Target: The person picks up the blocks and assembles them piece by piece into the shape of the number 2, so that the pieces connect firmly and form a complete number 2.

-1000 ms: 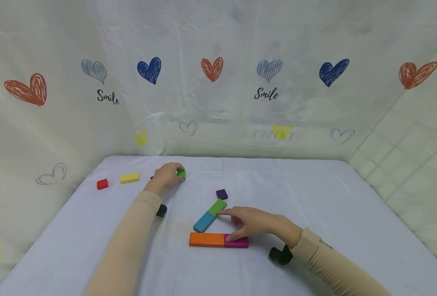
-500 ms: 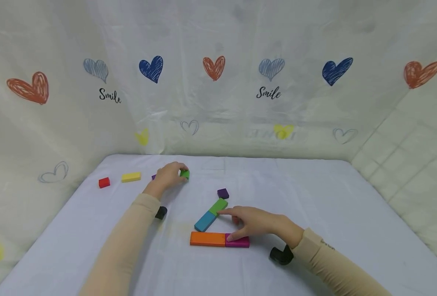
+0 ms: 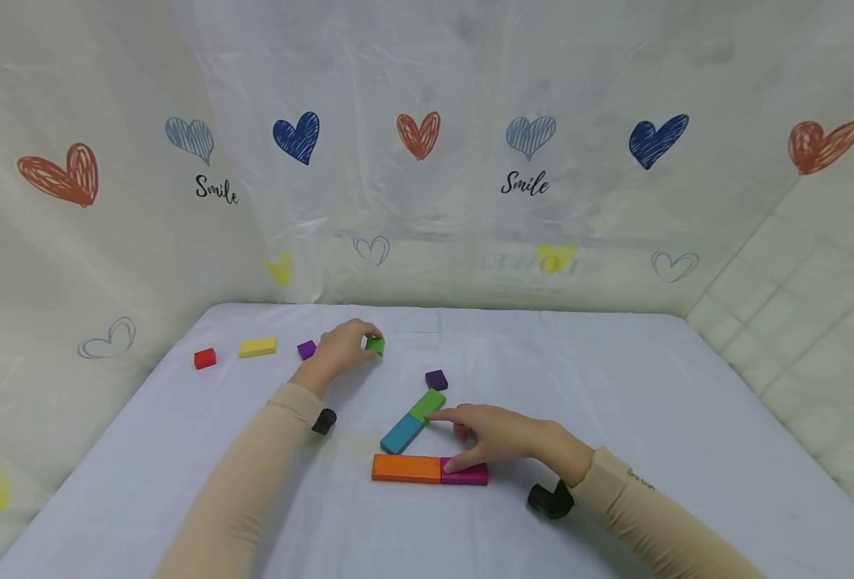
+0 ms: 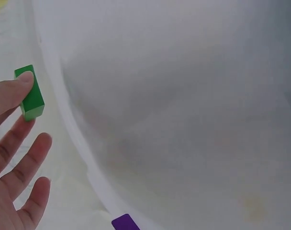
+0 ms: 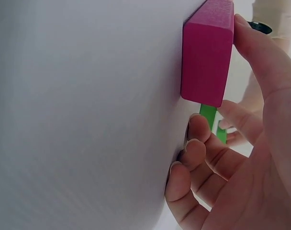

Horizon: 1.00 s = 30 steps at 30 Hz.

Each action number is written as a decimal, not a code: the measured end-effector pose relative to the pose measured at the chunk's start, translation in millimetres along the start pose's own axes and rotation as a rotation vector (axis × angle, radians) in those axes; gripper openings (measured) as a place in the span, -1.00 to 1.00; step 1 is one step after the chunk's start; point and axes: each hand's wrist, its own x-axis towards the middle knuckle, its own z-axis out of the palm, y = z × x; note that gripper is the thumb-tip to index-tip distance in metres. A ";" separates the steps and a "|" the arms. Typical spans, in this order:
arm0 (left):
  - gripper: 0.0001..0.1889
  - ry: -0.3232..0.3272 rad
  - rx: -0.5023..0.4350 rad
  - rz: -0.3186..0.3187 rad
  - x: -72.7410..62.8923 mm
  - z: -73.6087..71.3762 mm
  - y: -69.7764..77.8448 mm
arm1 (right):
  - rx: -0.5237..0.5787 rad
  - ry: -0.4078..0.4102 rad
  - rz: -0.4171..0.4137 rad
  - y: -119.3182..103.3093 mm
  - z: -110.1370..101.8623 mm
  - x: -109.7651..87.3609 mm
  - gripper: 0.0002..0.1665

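Note:
At the back of the table, my left hand (image 3: 342,346) pinches a small green block (image 4: 34,99) between thumb and index finger, its other fingers spread. My right hand (image 3: 502,433) rests at the front centre. Its index fingertip touches a light green block (image 3: 433,399), and its thumb lies on a magenta block (image 5: 207,62); the other fingers are bent against the cloth. The light green block meets a blue block (image 3: 401,435) end to end in a slanted row. Below them, an orange block (image 3: 405,468) lies end to end with the magenta one.
A dark purple block (image 3: 437,379) sits at the slanted row's upper end. Along the back left lie a red block (image 3: 205,359), a yellow block (image 3: 257,347) and a purple block (image 3: 307,350). A white cloth covers the table; a heart-printed curtain (image 3: 463,217) hangs behind.
My left hand has moved a little to the right with the green block, and the purple block behind it shows more. The right hand stays where it was.

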 end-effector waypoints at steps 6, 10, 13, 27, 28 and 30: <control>-0.65 0.010 0.032 0.008 0.7 2.1 6.2 | 0.001 0.007 0.000 -0.2 -0.5 -0.8 -0.10; -0.65 -0.002 0.019 -0.008 1.0 4.4 8.5 | 0.000 0.007 0.005 -0.9 -1.3 -1.8 -0.10; -0.65 -0.008 0.000 -0.019 -0.8 7.3 11.3 | 0.003 0.001 0.003 -1.0 -1.5 -1.8 -0.10; -0.64 -0.006 0.028 0.026 -0.8 14.5 30.5 | -0.008 0.001 -0.016 1.7 -0.5 -0.1 -0.10; -0.64 -0.007 0.030 0.027 -0.7 15.6 31.3 | -0.010 0.001 -0.017 1.8 -0.5 0.0 -0.10; -0.64 -0.007 0.035 0.034 -0.2 17.7 32.6 | -0.012 0.000 -0.017 1.4 -0.6 -0.2 -0.10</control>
